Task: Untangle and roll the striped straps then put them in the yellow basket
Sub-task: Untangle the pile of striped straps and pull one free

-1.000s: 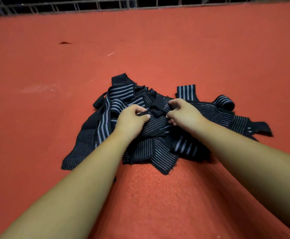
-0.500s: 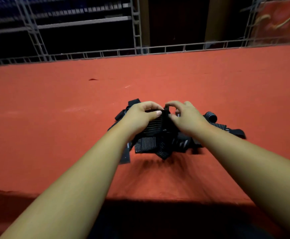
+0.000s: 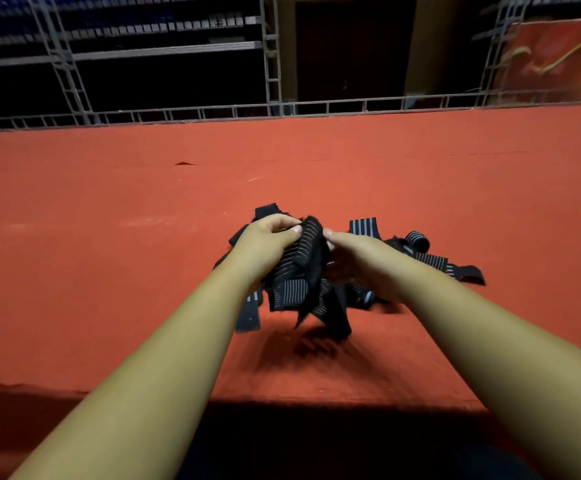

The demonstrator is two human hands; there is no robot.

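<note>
A tangle of black straps with grey-white stripes [image 3: 296, 289] hangs between my hands above the red felt table [image 3: 109, 271]. My left hand [image 3: 265, 240] grips the top of the bundle, thumb and fingers curled over a striped fold. My right hand [image 3: 355, 258] holds the same bundle from the right, its fingers partly hidden behind the fabric. Loose ends dangle down and cast a shadow on the felt. More straps lie on the table to the right, one with a rolled end [image 3: 419, 240]. No yellow basket is in view.
The table's near edge [image 3: 282, 398] runs just below the straps, with dark space beneath. A grey metal rail [image 3: 316, 107] borders the far edge, with metal shelving [image 3: 143, 50] behind it. A small dark mark [image 3: 183, 163] lies on the felt at the back.
Both hands have lifted the bundle of straps off the felt, and its ends now hang free. The camera has tilted up, bringing the table's edges and the shelving into view.
</note>
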